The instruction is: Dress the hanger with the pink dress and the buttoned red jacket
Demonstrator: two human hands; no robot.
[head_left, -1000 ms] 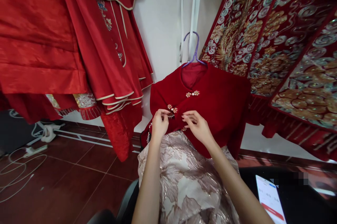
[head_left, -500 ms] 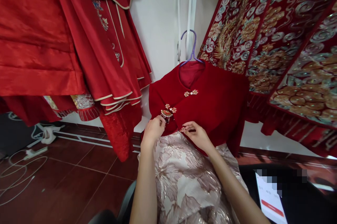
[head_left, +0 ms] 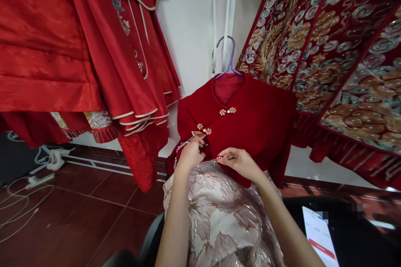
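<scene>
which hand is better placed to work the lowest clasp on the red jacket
Probably right: the right hand pinches the lowest clasp of the red jacket, while the left hand sits beside it, nearer the fan ornament.

Left hand (head_left: 189,156) raised forward, fingers curled in pinch; right hand (head_left: 241,163) beside it, fingertips pinched together.

The floor (head_left: 94,217) is dark red-brown tile. At its left edge lie loose white cables (head_left: 19,204) and a white power strip (head_left: 39,180), close to the wall. At lower right a black tabletop (head_left: 360,242) bears a phone (head_left: 319,235), lying flat with its screen lit. A purple hanger (head_left: 230,56), hooked on a white wall rail (head_left: 230,8), carries the red velvet jacket (head_left: 250,129).
</scene>
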